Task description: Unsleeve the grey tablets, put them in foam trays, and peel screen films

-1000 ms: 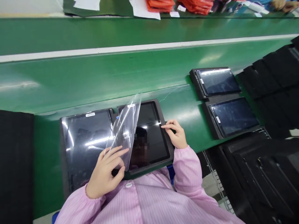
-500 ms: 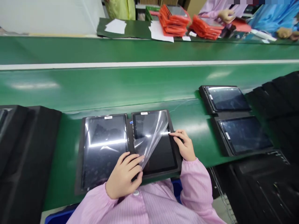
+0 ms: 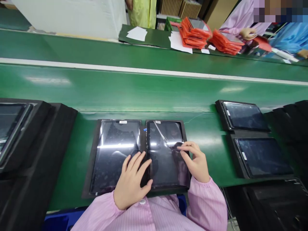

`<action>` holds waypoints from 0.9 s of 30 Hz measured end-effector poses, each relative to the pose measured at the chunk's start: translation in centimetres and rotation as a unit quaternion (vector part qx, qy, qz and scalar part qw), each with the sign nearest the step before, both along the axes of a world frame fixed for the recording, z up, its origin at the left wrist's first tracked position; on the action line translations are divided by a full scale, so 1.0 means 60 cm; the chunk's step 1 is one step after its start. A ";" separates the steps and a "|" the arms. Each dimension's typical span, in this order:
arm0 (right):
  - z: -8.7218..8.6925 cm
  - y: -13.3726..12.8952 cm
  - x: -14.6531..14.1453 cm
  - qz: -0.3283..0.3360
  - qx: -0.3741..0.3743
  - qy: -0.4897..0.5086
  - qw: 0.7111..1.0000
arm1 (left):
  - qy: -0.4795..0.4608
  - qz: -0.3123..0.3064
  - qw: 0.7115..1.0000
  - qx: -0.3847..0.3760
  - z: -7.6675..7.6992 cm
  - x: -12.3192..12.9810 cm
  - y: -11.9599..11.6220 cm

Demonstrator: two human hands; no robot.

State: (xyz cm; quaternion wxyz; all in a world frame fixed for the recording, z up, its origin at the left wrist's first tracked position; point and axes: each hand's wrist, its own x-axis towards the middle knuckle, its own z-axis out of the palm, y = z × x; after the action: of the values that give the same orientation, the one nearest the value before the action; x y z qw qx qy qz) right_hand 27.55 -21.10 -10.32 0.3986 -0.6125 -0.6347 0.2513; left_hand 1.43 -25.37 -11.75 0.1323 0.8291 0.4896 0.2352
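Two dark tablets lie side by side in black foam in front of me. Clear film covers the right tablet (image 3: 161, 166), with a crease of light running across its upper part. My left hand (image 3: 132, 183) has its fingers spread over the gap between the tablets, fingertips near the right tablet's left edge. Over the right edge of that tablet is my right hand (image 3: 194, 160), thumb and fingertips brought together; whatever is between them is too small to make out. The left tablet (image 3: 115, 157) has a white label at its top and bright reflections on its screen.
Two more tablets (image 3: 244, 115) sit in foam at the right, beside stacked black foam (image 3: 293, 128). Black foam trays (image 3: 53, 138) stand at the left. Across the green bench (image 3: 144, 93) are red-wrapped stacks (image 3: 193, 33), white papers (image 3: 137, 33) and other people.
The film, earlier lifted in a fold over the right tablet, now lies nearly flat across it. My left hand's fingers have spread and come off the film's fold. The view has shifted.
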 end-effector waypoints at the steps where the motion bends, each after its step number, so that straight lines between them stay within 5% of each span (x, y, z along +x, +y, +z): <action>1: -0.002 -0.002 0.002 0.017 0.002 0.023 1.000 | 0.029 0.026 0.999 0.008 0.000 0.000 0.000; 9: -0.054 -0.025 0.059 0.026 -0.024 0.219 0.975 | 0.134 0.062 0.988 0.039 -0.011 -0.004 -0.008; 15: -0.100 -0.025 0.080 -0.011 -0.036 0.261 0.964 | 0.163 0.075 0.983 0.026 -0.020 -0.017 -0.004; 27: -0.093 -0.019 0.090 0.038 -0.028 0.208 0.977 | 0.153 0.006 0.988 -0.007 -0.010 -0.064 0.026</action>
State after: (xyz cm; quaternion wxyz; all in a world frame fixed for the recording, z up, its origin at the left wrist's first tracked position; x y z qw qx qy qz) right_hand 32.96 -22.27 -15.93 0.4947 -0.5331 -0.5536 0.4057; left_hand -2.44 -23.82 -12.37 0.0606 0.8515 0.5106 0.1030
